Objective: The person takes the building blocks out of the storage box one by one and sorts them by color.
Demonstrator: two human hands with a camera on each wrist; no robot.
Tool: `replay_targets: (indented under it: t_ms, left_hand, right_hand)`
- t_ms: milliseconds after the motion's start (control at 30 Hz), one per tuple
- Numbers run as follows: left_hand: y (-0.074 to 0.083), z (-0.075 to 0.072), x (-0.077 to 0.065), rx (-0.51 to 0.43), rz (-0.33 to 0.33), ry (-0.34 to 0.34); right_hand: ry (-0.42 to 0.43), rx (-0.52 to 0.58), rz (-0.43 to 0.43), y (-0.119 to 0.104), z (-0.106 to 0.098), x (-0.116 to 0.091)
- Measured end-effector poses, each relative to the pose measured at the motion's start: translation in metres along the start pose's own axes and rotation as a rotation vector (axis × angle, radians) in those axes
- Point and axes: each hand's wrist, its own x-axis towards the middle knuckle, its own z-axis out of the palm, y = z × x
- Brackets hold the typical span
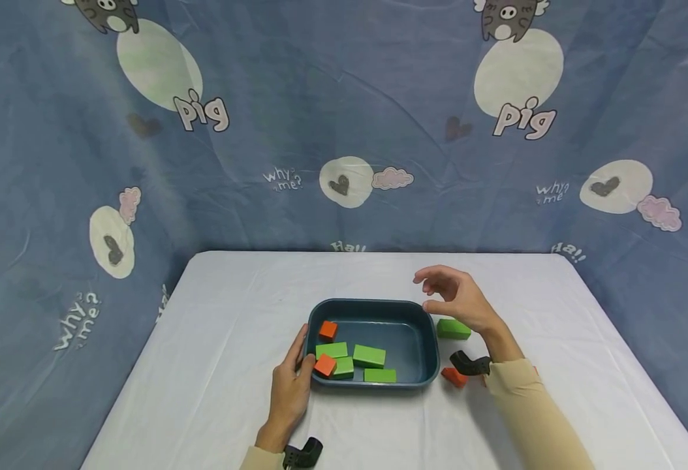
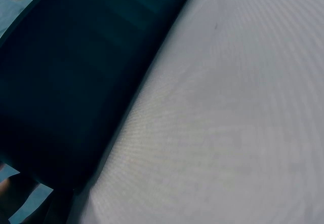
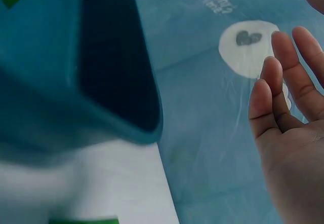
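The right hand (image 1: 458, 297) is well spread, thumb and gently bent fingers apart, with nothing in its hold; it is raised at the right far corner of the container. The left hand (image 1: 290, 385) grips the container's left end, thumb at the rim and fingers along the outer wall.

The container is a deep, dark teal rectangular tub (image 1: 373, 385), smooth-walled, with rounded corners and a slim rim. Inside, toward the left and near side, are four green rectangular blocks (image 1: 369, 356), flat-faced and straight-edged, and two smaller orange blocks (image 1: 328, 331). The nearer orange piece overlaps two green ones in the head view.

Outside, just beside the tub's right wall, lies another green block (image 1: 453, 329), partly behind the right forearm. Nearer the front is an angular orange piece (image 1: 454, 377); further orange bits show beside the sleeve, mostly hidden.

Both wrists carry black curved devices (image 1: 469, 363) below beige fabric sleeves (image 1: 540, 411). The desk (image 1: 232, 313) wears white, faintly creased cloth. Beyond hangs wrinkled blue fabric (image 1: 344, 85) with printed pigs, hearts and lettering.
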Motion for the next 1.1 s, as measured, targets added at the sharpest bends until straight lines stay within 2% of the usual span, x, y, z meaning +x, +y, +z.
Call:
replay_targets:
  t_ms: [300,700,833,1100]
  left_hand:
    - [0.001,-0.001,0.0,0.003,0.01,-0.001]
    - [0.001,-0.002,0.0,-0.007,0.04,0.003]
    - [0.0,-0.002,0.0,-0.009,0.059,0.012]
    - [-0.001,-0.003,0.0,-0.014,0.067,0.011]
  right_hand:
    - [-0.036,0.067,-0.018,0.006,0.021,0.021]
    - [-0.078,0.128,-0.039,0.016,0.049,0.038]
    - [-0.095,0.137,-0.021,0.019,0.06,0.044]
    - [-0.177,0.13,-0.015,0.023,0.084,0.055]
